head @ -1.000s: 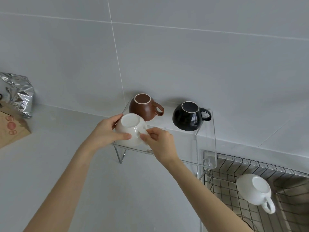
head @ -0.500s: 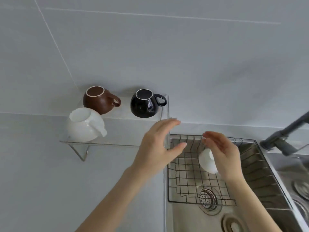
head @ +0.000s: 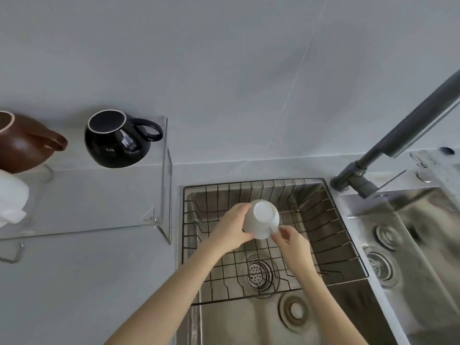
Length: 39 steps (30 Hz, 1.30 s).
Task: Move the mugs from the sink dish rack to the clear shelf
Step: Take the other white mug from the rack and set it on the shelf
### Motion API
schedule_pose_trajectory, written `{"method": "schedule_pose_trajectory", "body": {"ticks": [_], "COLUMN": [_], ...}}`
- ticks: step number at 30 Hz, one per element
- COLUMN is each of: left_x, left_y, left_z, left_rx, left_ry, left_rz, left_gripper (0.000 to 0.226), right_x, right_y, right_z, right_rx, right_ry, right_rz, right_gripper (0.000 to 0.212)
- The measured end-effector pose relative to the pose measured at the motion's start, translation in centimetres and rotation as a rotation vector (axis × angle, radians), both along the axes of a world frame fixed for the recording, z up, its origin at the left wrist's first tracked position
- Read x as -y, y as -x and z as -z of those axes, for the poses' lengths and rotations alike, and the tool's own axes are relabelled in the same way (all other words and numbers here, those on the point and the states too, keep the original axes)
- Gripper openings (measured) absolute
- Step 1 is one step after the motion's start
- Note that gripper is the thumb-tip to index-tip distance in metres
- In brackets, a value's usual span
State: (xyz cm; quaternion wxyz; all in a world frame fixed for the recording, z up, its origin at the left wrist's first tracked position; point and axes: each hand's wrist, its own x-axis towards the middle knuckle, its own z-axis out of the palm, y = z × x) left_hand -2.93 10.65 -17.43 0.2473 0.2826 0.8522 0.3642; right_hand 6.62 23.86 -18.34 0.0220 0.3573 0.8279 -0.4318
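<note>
Both hands hold a white mug (head: 261,217) bottom-up over the wire dish rack (head: 321,220) in the sink. My left hand (head: 232,230) wraps its left side. My right hand (head: 291,241) pinches its lower right side, where the handle is hidden. On the clear shelf (head: 99,195) to the left stand a black mug (head: 118,139), a brown mug (head: 22,145) and another white mug (head: 11,197), cut by the left edge of the frame; all three are upside down.
A dark grey faucet (head: 398,135) slants over the right side. The steel sink (head: 249,317) has a drain strainer under the rack, and a second basin (head: 423,245) lies to the right. The grey counter runs under the shelf.
Both hands left the white mug on the shelf, moved right to the rack and closed on the last white mug, now lifted bottom-up. The view swung right.
</note>
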Motion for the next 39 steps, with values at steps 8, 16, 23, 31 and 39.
{"method": "schedule_pose_trajectory", "body": {"ticks": [8,16,23,31,39], "left_x": [-3.2,-3.0,-1.9,1.4,9.2], "left_y": [2.0,2.3,2.0,1.8,0.4], "left_z": [3.1,3.3,1.3,-7.1,-15.7], "left_rx": [0.124,0.140,0.106,-0.123,-0.329], "left_ry": [0.076,0.038,0.004,-0.143,-0.338], "left_rz": [-0.011,-0.039,-0.052,-0.223,-0.505], "left_gripper": [0.095,0.095,0.094,0.090,0.089], "right_x": [-0.6,-0.6,0.3,1.8,7.1], "right_y": [0.4,0.6,0.2,1.5,4.3], "right_z": [1.8,2.5,1.1,-6.7,-15.7], "right_rx": [-0.065,-0.098,-0.176,-0.442,-0.650], "right_ry": [0.048,0.029,0.019,0.009,0.059], "right_rz": [0.061,0.087,0.105,0.026,-0.254], "right_gripper": [0.026,0.018,0.014,0.017,0.014]}}
